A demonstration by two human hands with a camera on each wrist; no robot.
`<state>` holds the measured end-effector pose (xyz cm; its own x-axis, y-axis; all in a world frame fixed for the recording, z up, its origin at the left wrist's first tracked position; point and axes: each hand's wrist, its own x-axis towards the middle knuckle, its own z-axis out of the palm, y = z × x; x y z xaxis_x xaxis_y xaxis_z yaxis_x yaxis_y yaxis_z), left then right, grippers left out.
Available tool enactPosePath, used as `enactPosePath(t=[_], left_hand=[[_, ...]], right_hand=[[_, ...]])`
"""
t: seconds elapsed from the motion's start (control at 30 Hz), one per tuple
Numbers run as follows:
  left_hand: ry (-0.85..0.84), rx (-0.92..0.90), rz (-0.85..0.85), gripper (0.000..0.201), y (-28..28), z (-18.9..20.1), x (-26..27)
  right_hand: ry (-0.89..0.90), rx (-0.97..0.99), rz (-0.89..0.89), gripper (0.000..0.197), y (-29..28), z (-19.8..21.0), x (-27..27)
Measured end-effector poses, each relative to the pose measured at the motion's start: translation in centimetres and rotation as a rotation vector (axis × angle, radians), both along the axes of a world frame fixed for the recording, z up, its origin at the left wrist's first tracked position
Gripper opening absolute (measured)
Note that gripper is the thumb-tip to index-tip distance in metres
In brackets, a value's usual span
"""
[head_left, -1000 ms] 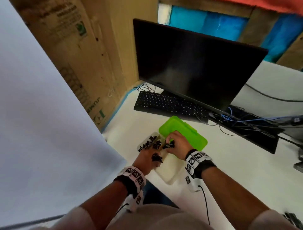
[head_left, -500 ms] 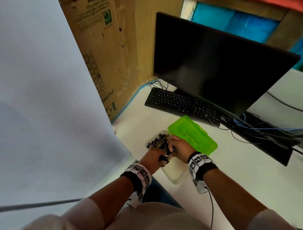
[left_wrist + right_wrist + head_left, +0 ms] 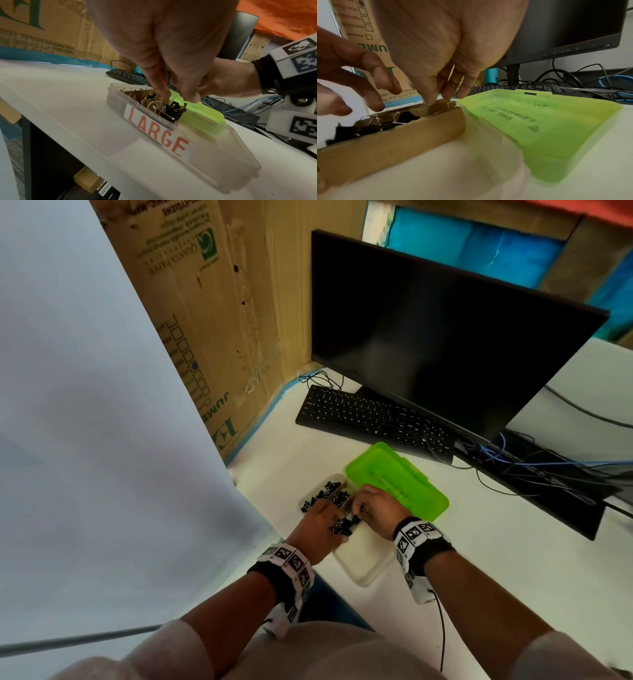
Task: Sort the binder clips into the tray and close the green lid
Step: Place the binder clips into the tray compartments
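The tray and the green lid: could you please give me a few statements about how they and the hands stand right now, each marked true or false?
1. The green lid lies open beside the tray. True.
2. The tray's side label reads SMALL. False: it reads LARGE.
3. Binder clips lie in the tray's far part. True.
4. The left hand rests flat on the keyboard. False: it reaches down into the clips in the tray.
5. The monitor shows a bright picture. False: its screen is dark.
6. The right hand has its fingertips down at the tray, next to the lid. True.
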<state>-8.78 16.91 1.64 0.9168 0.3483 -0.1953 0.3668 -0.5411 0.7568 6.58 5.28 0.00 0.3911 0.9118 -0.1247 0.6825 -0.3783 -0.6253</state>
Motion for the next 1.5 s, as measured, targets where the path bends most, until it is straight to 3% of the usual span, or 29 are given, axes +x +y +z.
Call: enactPosePath(t=[0.1, 0.17, 0.3, 0.53, 0.6, 0.73, 0.9, 1.03, 1.13, 1.3, 1.5], left_hand=[[0.065, -0.001, -0.072, 0.049, 0.0, -0.3, -0.2], [0.072, 0.009, -0.1, 0.043, 0.0, -0.4, -0.2], [0.004, 0.127, -0.091, 0.025, -0.2, -0.3, -0.1], [0.033, 0.348, -0.267, 0.027, -0.5, 0.9, 0.0], [0.107, 0.388, -0.233, 0.036, -0.5, 0.6, 0.6], [0.096, 0.433, -0.225, 0.052, -1.5, 0.1, 3.3], [0.071, 0.432, -0.437, 0.028, -6.2, 0.3, 6.4], [-0.021, 0.317, -0.519, 0.023, -10.2, -0.9, 7.9], [-0.039, 0.275, -0.642, 0.023, -13.1, -1.7, 8.7], [0.112, 0.275, -0.849, 0.037, -17.3, -3.8, 9.0], [0.266, 0.322, -1.03, 0.084, -20.8, -5.3, 9.5]], right_hand=[[-0.029, -0.053, 0.013, 0.014, -0.3, -0.1, 0.0], [-0.054, -0.071, 0.048, 0.015, -0.4, 0.2, -0.2], [-0.137, -0.132, 0.163, 0.017, -0.4, 0.5, -0.8], [-0.271, -0.128, 0.21, 0.03, -1.1, 0.4, -1.2], [-0.293, -0.082, 0.151, 0.03, -2.2, 0.5, -1.1], [-0.319, -0.055, -0.008, 0.023, -6.6, 1.0, -0.3], [-0.242, -0.154, -0.24, 0.024, -16.0, 0.8, -0.3], [-0.158, -0.269, -0.472, 0.024, -24.5, 1.5, -2.2], [-0.045, -0.407, -0.59, 0.041, -29.8, 2.1, -4.8], [0.081, -0.578, -0.6, 0.081, -34.8, 1.5, -8.0], [0.085, -0.693, -0.597, 0.092, -37.4, 0.3, -10.8]])
